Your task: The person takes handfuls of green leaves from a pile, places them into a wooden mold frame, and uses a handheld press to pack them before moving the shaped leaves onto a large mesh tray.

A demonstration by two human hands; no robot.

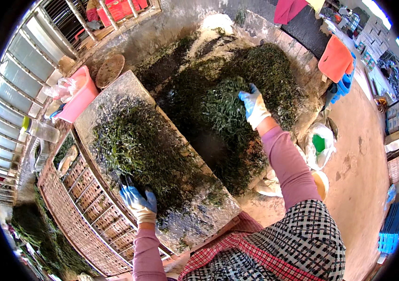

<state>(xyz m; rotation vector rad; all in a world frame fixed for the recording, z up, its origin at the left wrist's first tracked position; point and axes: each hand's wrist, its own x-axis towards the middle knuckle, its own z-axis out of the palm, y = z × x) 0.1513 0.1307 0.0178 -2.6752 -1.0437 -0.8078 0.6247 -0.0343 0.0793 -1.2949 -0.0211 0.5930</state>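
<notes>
Both my hands wear white gloves with blue fingers. My right hand [255,107] reaches over the walled pit. Its thumb and fingers meet the edge of a lighter green leafy clump [227,105], slightly blurred; the grip is partly hidden. Below and around lies a heap of dark green leafy plant matter [276,77]. My left hand [138,202] rests at the near left edge of the stone slab [204,229], fingers spread, beside a loose pile of the same greens [134,140]. Something dark shows at its fingertips, too unclear to name.
Left of the slab stand a woven rack [75,206], a pink tub [81,96] and a clear bottle [42,130]. A round basket [110,70] leans on the pit wall. At right are a white sack [320,145] and an orange cloth [335,58].
</notes>
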